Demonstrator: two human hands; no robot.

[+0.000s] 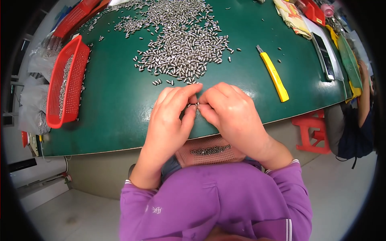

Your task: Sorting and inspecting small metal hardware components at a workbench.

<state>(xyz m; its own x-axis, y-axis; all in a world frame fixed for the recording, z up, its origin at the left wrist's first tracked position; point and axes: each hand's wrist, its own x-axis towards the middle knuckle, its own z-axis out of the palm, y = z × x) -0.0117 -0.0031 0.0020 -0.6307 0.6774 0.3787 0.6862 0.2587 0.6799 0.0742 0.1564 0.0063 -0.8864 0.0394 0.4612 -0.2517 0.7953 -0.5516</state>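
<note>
My left hand (171,110) and my right hand (235,110) meet over the near part of the green table (116,100), their thumbs and forefingers closed in pinches. Between the fingertips a small shiny metal part (197,104) shows, mostly hidden by the fingers. Just beyond my hands spreads a big heap of small silvery metal parts (181,48), each short and pointed. A few loose ones lie at its near edge. On my lap, under the table edge, a pink mesh basket (187,157) holds more dark metal parts (211,150).
At the left stands a red perforated basket (54,108) with metal parts inside. A yellow box cutter (274,76) lies to the right, blade exposed. Farther right are a phone-like dark device (323,56) and cloth (292,18). Another person's arm (364,96) and a red stool (311,132) are beyond.
</note>
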